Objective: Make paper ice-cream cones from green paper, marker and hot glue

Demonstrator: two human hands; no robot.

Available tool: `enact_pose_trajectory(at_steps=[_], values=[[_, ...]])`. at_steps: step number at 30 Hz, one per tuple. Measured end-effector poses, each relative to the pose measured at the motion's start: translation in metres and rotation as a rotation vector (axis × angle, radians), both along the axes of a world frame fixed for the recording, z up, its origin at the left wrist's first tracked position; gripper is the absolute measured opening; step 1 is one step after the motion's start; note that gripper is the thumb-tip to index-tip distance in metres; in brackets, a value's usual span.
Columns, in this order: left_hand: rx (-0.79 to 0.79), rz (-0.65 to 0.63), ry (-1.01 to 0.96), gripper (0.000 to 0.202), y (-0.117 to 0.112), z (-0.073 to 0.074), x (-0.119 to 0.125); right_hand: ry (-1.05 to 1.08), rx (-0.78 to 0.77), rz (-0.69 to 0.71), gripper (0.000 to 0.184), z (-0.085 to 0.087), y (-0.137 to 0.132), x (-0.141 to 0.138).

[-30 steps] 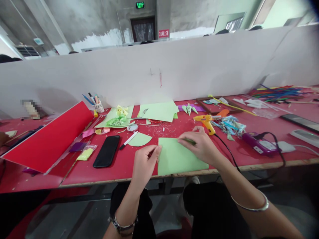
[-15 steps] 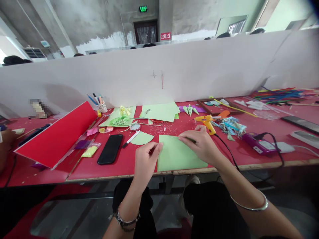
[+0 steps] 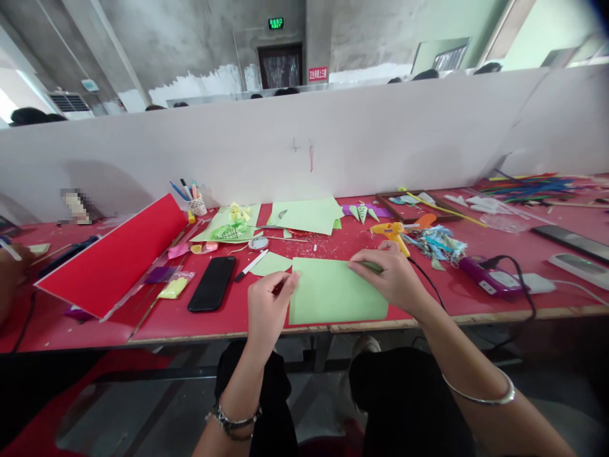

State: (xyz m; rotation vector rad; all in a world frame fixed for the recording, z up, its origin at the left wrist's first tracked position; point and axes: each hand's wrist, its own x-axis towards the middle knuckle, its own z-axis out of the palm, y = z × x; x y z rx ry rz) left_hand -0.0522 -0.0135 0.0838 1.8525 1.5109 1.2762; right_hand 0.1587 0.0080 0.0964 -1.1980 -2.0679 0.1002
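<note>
A light green sheet of paper (image 3: 337,293) lies near the table's front edge, between my two hands. My left hand (image 3: 270,304) pinches its upper left edge, thumb against bent fingers. At the upper right, my right hand (image 3: 394,274) is closed on the paper's edge, where part of the sheet looks raised or curled under the fingers. A fan-shaped green paper piece (image 3: 272,264) lies behind my left hand, partly covered by the sheet. Beside it rests a black-and-white marker (image 3: 251,265). The yellow hot glue gun (image 3: 391,231) lies just beyond my right hand.
A black phone (image 3: 212,284) and a leaning red board (image 3: 118,257) are on the left. Green sheets (image 3: 304,214) with scraps lie at the back. A purple power strip (image 3: 492,278) with cords sits at right. A white partition (image 3: 247,152) closes off the back.
The green sheet has slid left with my left hand and now overlaps the fan-shaped piece. My right hand has moved slightly right along the top edge.
</note>
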Motion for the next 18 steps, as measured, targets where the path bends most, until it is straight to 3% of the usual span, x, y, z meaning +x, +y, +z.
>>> enact_pose_trajectory(at_steps=[6, 11, 14, 18], values=[[0.047, 0.025, 0.149, 0.035, 0.003, -0.011, -0.006, -0.088, 0.071, 0.021, 0.026, -0.003, 0.001, -0.001], [0.375, 0.156, 0.565, 0.031, 0.011, -0.002, 0.004, -0.158, 0.084, 0.073, 0.024, -0.005, 0.008, -0.008], [0.509, 0.019, 0.786, 0.029, 0.017, 0.007, 0.016, -0.172, 0.077, 0.101, 0.023, -0.006, 0.011, -0.012], [0.434, -0.159, 0.903, 0.029, 0.023, 0.014, 0.024, -0.162, 0.046, 0.108, 0.024, -0.003, 0.010, -0.013]])
